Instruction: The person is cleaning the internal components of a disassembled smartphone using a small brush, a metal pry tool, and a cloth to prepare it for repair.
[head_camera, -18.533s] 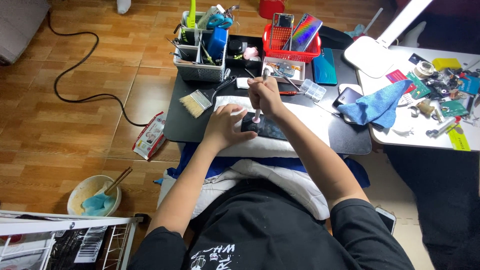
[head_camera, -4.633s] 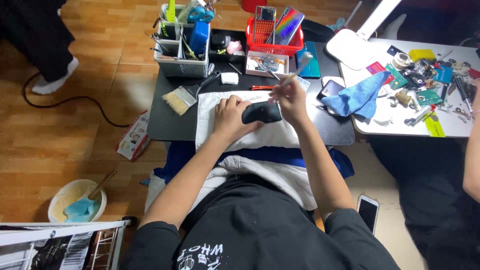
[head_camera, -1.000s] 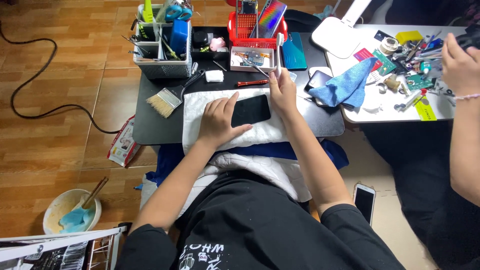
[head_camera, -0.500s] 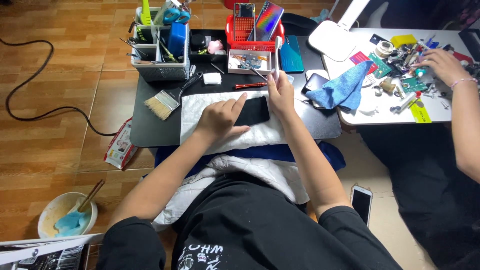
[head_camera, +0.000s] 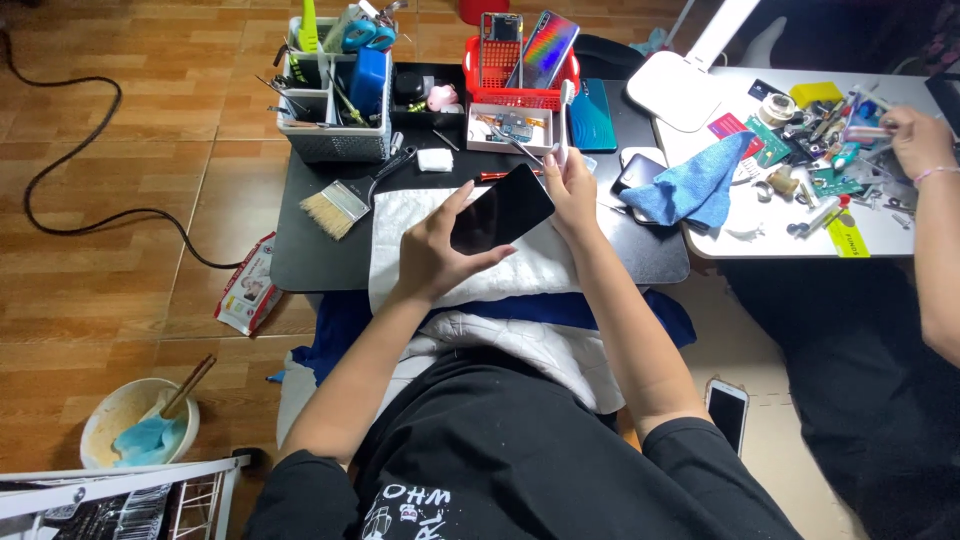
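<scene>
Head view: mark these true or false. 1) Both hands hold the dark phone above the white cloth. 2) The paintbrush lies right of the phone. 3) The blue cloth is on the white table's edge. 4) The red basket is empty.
1) True: the left hand and right hand hold the dark phone over the white cloth.
2) False: the paintbrush lies left of it.
3) True: the blue cloth drapes over the white table edge.
4) False: the red basket holds upright phones.
</scene>
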